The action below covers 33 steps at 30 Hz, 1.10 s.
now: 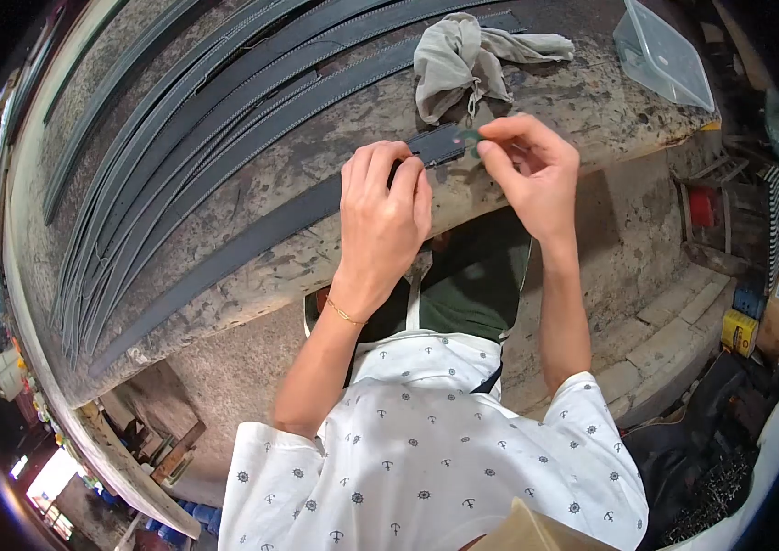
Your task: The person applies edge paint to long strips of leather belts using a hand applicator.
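Note:
A long black belt strap (270, 228) lies along the table's near edge, its end portion raised slightly in front of me. My left hand (385, 207) is closed on the strap a little short of that end, with the fingers curled over it. My right hand (536, 179) pinches a small greenish piece (470, 136) between thumb and forefinger, right at the strap's tip. Exactly what this piece is cannot be made out. Just beyond the strap end sits a crumpled grey cloth (453, 64).
Several more black straps (215, 119) with stitched edges spread in a bundle across the worn table (591, 119). A clear plastic container (663, 60) stands at the table's right end. On the right, lower down, are a wooden stool (715, 216) and a yellow box (738, 332).

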### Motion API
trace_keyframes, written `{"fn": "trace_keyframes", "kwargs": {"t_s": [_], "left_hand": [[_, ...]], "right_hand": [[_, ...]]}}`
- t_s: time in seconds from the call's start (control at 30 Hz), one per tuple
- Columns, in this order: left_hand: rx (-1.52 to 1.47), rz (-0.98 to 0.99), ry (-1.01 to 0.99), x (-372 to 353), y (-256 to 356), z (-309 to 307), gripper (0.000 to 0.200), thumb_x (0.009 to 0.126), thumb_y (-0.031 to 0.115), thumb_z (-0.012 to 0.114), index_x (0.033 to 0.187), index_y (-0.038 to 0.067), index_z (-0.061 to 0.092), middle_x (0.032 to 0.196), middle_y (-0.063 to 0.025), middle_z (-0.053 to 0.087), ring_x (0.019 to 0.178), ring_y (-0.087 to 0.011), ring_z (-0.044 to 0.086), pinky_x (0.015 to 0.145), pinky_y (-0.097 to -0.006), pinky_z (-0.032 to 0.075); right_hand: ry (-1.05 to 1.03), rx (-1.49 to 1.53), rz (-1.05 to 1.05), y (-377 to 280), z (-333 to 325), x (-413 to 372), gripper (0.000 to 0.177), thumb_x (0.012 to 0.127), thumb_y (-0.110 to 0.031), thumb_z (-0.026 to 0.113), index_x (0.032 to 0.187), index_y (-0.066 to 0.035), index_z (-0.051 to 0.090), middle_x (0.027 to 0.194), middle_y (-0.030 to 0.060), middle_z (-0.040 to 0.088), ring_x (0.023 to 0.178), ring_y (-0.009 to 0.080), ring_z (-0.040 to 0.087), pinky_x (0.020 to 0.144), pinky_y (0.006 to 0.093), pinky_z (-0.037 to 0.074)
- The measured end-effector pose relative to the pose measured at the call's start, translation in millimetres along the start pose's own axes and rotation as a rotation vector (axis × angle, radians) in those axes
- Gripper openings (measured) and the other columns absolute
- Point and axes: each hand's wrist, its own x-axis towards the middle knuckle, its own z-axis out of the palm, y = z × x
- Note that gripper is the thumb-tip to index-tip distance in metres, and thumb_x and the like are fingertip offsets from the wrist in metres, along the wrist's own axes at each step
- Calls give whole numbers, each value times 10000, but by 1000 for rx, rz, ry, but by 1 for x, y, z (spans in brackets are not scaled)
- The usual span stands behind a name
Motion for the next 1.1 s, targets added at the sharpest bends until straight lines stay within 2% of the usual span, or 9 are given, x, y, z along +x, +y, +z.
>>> {"fn": "trace_keyframes", "kwargs": {"t_s": [0.03, 0.07, 0.17, 0.27, 0.73, 0.83, 1.03, 1.1], "left_hand": [[2, -6, -2, 0, 0, 0, 130, 784, -14, 733, 901, -6, 675, 1005, -121, 629, 944, -322, 614, 830, -427, 497], [2, -3, -3, 0, 0, -1, 139, 779, -13, 735, 904, -4, 676, 1002, -120, 629, 951, -320, 618, 833, -426, 498], [11, 3, -1, -1, -1, 0, 152, 770, -7, 742, 908, -1, 680, 999, -117, 633, 967, -317, 627, 844, -422, 502], [26, 12, 2, 0, -1, -1, 159, 763, -2, 749, 908, 1, 686, 998, -115, 642, 980, -317, 641, 854, -418, 507], [18, 7, 6, 0, -2, -2, 158, 749, 0, 751, 896, -3, 693, 1002, -111, 667, 996, -320, 663, 868, -420, 517], [-21, 19, -5, -2, -4, -1, 176, 769, 20, 734, 927, -26, 671, 1031, -121, 652, 1031, -327, 632, 904, -468, 477], [-31, 40, 26, -2, -6, 0, 174, 753, 4, 733, 913, -28, 672, 1024, -124, 673, 1017, -324, 642, 893, -465, 492], [-39, 10, 52, -2, -6, 0, 181, 732, -33, 719, 901, -9, 662, 1006, -122, 673, 972, -324, 672, 861, -415, 528]], "right_hand": [[-19, 0, 1, 3, 4, 2, 111, 864, 41, 707, 973, 23, 710, 834, 8, 688, 730, 54, 631, 660, 218, 510], [-23, 1, 6, 3, 5, 3, 111, 864, 41, 707, 973, 23, 710, 834, 8, 688, 730, 54, 631, 660, 218, 510], [-113, -226, -33, -2, 9, 5, 86, 794, 17, 734, 879, 17, 720, 749, 45, 669, 622, 68, 602, 570, 224, 470], [-145, -264, -87, 0, 8, 5, 88, 789, 12, 735, 876, 18, 719, 742, 47, 664, 593, 81, 584, 557, 236, 463], [-192, -318, -60, -3, 9, 5, 87, 801, -16, 735, 885, 9, 730, 733, 40, 658, 583, 84, 559, 547, 244, 452], [-194, -322, -56, -3, 10, 5, 91, 804, -20, 734, 891, 8, 733, 735, 41, 659, 583, 85, 556, 548, 245, 451], [-204, -319, -53, -3, 8, 6, 99, 806, -12, 736, 902, 13, 732, 746, 39, 667, 599, 78, 565, 557, 238, 456], [-204, -303, -57, 0, 7, 5, 99, 814, -5, 735, 911, 15, 733, 754, 30, 674, 613, 68, 572, 565, 231, 458]]}}
